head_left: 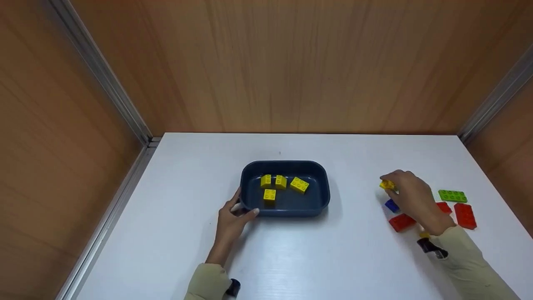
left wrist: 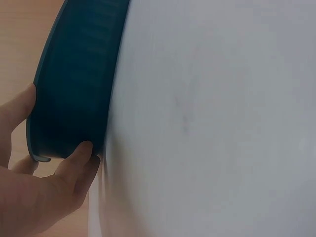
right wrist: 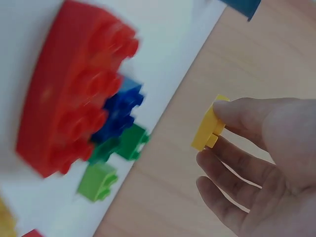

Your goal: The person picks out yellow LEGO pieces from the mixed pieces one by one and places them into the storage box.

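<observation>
My left hand [head_left: 230, 227] grips the left end of a dark blue rectangular box [head_left: 287, 213]. Its thumb lies at the front rim, and the fingers are along the side, as the left wrist view shows too. Inside the box, toward the left and middle, sit several yellow toy bricks [head_left: 300, 185]. At the right, my right hand [head_left: 413, 199] pinches another yellow brick [right wrist: 206, 127] between thumb and fingers, raised above the loose bricks. Below this hand lie a blue brick [head_left: 392, 205] and a red brick [head_left: 401, 223]; the hand partly covers the pile.
Right of the right hand lie a green brick [head_left: 453, 196] and a long red brick [head_left: 465, 216]. A yellow brick [head_left: 424, 234] peeks out beside the right wrist. Smaller green bricks [right wrist: 97, 181] show in the right wrist view. Wooden panels [head_left: 291, 66] enclose the white table [head_left: 283, 254].
</observation>
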### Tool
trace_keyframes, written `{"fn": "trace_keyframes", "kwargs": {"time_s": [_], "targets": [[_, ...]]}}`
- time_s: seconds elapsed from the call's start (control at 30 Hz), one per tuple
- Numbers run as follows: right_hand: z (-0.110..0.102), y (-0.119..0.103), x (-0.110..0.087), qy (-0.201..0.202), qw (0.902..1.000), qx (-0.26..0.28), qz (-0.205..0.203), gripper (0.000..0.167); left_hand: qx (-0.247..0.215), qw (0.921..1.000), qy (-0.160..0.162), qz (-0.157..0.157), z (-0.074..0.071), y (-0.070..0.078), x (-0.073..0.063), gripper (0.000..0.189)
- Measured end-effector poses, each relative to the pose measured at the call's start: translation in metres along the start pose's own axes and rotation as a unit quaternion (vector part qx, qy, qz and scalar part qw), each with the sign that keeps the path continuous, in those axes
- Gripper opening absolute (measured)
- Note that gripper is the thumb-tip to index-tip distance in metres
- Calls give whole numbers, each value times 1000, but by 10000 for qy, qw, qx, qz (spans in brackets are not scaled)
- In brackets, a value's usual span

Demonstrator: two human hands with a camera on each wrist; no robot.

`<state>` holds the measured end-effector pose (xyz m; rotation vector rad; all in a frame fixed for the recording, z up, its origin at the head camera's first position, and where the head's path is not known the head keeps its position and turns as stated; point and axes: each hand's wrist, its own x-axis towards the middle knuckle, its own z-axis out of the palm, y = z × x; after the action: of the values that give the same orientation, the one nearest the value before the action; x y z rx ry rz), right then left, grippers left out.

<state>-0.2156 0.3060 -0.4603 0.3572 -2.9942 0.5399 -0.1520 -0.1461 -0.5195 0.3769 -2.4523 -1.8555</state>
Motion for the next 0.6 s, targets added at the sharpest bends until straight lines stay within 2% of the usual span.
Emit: {"fn": "trace_keyframes", "kwargs": {"time_s": [0.13,0.37,0.6], "targets": [[0,-15,5,7,9999,-25,-163,42,-2,10000,-13,-31,0,0,-1,86],[1,-39,14,316,9972,-119,-668,37,-85,10000,-6,-46,-1,2,-1,85],[4,-64,24,364,9950,-88,-929,36,-30,9999,22,-114,0,2,-1,85]]}}
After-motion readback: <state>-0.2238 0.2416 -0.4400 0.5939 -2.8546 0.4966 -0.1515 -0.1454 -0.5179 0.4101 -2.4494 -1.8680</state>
